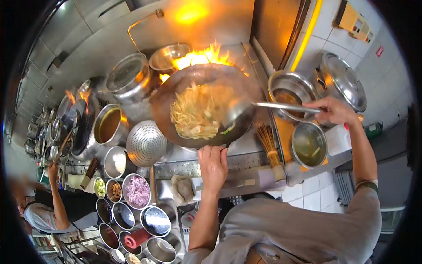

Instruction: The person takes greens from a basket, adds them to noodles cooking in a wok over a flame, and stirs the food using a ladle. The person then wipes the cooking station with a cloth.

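My left hand (212, 167) is closed at the near edge of a large dark wok (176, 135), gripping its short handle, which the fingers mostly hide. In the wok lies a heap of pale noodles (193, 112) with bits of green, partly blurred by steam or motion. My right hand (336, 110) is wrapped round the long metal handle of a ladle (281, 106). Its blurred head reaches into the right side of the wok, beside the noodles. Tall flames (204, 57) rise behind the far rim.
A perforated strainer (146, 143) and a pot of brown liquid (108, 125) stand left of the wok. Right are a steel pot (293, 83), a bowl of liquid (309, 145) and a bamboo brush (267, 145). Ingredient bowls (137, 191) crowd the lower left. A co-worker (52, 211) cooks farther left.
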Tool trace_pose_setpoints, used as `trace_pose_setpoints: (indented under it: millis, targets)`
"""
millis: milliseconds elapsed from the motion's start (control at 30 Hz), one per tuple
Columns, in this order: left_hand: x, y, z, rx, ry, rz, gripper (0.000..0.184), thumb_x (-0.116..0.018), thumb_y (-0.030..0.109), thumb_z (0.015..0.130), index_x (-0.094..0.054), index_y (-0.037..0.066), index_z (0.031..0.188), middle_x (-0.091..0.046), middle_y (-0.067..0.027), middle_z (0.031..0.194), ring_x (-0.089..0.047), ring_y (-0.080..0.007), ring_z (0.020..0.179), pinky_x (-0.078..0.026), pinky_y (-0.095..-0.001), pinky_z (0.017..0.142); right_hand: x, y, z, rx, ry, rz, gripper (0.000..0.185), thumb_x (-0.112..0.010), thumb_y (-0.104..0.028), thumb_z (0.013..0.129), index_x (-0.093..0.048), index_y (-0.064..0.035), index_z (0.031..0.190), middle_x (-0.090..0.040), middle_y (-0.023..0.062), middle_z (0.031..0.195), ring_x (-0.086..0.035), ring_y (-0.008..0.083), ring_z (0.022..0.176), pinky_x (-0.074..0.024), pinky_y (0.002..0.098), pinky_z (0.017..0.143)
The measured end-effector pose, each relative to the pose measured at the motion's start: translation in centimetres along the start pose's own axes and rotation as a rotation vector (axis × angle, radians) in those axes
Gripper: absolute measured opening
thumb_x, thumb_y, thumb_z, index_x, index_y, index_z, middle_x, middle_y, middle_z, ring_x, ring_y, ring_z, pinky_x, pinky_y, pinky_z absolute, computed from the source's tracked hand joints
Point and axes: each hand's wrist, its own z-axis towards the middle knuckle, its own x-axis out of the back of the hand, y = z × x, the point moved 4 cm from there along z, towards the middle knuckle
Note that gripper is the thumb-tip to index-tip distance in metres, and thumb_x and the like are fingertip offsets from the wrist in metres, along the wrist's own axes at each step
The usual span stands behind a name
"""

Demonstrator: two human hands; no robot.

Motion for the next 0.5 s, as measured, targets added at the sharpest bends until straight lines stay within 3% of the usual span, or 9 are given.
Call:
trace_pose_setpoints:
  millis: [133,267,333,367,467,500]
  targets:
    - [-1.4,-1.6,1.6,-0.034,0.002,0.029,0.009,-0.068,0.009,0.084,-0.063,0.003,0.090,-0.055,-0.0135,0.085,-0.051,-0.0344,0.084,-0.042,-0.0442,0.077,-2.8,2.7,1.7,0.231,-0.024,-0.025,0.058,-0.065,0.000,0.082,-0.055,-0.0172,0.137,-0.069,0.0128,0.115,-0.066,0.0231,0.101,-0.0489,0.0353,0.091]
    - [-0.8,-0.9,1.6,0.018,-0.044,0.109,0.025,-0.069,0.013,0.084,-0.065,0.004,0.106,-0.059,-0.0131,0.104,-0.054,-0.0330,0.104,-0.041,-0.0437,0.088,-10.1,1.8,4.6,0.241,-0.075,0.165,0.060,-0.063,-0.003,0.085,-0.051,-0.0214,0.141,-0.070,0.0090,0.105,-0.064,0.0179,0.095,-0.0485,0.0328,0.087]
    - [0.6,0.6,1.3,0.004,-0.027,0.158,0.031,-0.070,0.014,0.084,-0.064,0.004,0.112,-0.058,-0.0128,0.113,-0.053,-0.0322,0.109,-0.040,-0.0435,0.091,-12.9,-0.6,5.1,-0.121,-0.259,0.430,0.058,-0.061,-0.005,0.088,-0.050,-0.0226,0.142,-0.069,0.0056,0.102,-0.061,0.0143,0.093,-0.0480,0.0315,0.084]
    - [1.1,1.3,1.1,-0.002,-0.024,0.180,0.034,-0.070,0.015,0.084,-0.063,0.004,0.115,-0.058,-0.0126,0.117,-0.053,-0.0319,0.112,-0.039,-0.0435,0.093,-14.4,-1.3,6.0,-0.183,-0.277,0.482,0.057,-0.061,-0.010,0.090,-0.047,-0.0223,0.144,-0.069,0.0102,0.106,-0.065,0.0196,0.092,-0.0505,0.0346,0.081]
    - [2.0,2.0,1.6,0.012,-0.050,0.192,0.036,-0.071,0.017,0.083,-0.063,0.005,0.117,-0.058,-0.0121,0.119,-0.052,-0.0313,0.113,-0.039,-0.0432,0.094,-16.4,-3.4,8.8,0.361,0.314,0.010,0.056,-0.061,-0.011,0.090,-0.047,-0.0195,0.143,-0.065,0.0164,0.094,-0.066,0.0323,0.086,-0.0521,0.0419,0.074]
    - [2.0,1.9,1.9,0.021,-0.043,0.201,0.037,-0.072,0.017,0.083,-0.063,0.004,0.116,-0.059,-0.0117,0.117,-0.053,-0.0312,0.112,-0.039,-0.0430,0.092,-16.1,-4.1,8.5,0.262,0.296,-0.067,0.055,-0.060,-0.013,0.091,-0.047,-0.0222,0.143,-0.061,0.0177,0.090,-0.064,0.0387,0.085,-0.0521,0.0466,0.074]
